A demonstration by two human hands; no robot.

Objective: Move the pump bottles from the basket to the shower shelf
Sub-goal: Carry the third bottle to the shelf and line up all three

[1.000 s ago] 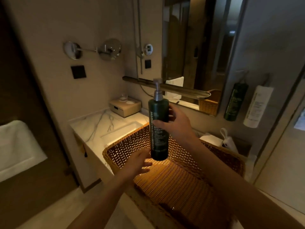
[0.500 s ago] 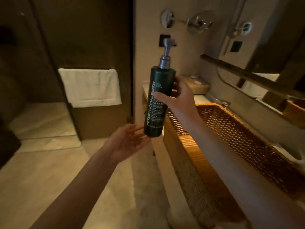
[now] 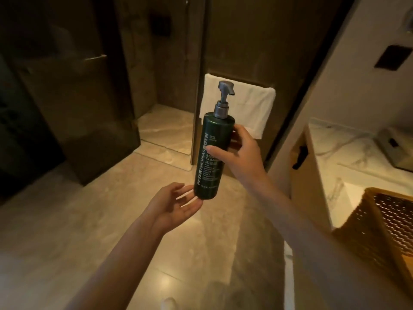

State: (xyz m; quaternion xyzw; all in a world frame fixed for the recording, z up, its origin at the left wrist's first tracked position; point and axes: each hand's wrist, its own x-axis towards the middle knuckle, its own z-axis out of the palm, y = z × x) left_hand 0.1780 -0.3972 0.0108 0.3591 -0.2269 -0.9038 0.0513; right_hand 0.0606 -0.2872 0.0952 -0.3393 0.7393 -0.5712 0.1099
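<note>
Carrying the pump bottle (image 3: 211,156) upright, our right hand (image 3: 240,153) has fingers clamped round its middle; left hand (image 3: 176,205) spreads open just beneath its base. We judge a slip likely: the smooth body could slide down through that one-handed grip.

A: Any writing you can read?

B: Only on the bottle (image 3: 211,156). "PETERTHOMASROTH" runs up its side in pale capitals.

A: Anything beside the brand?

B: To the right of it, "BOD" and below that "CLEA", both cut off by a thumb. Under those are a few Chinese characters, too blurred to read.

A: And the smaller print?

B: Several fine lines lower down and a short block near the shoulder, all too small to read.
</note>
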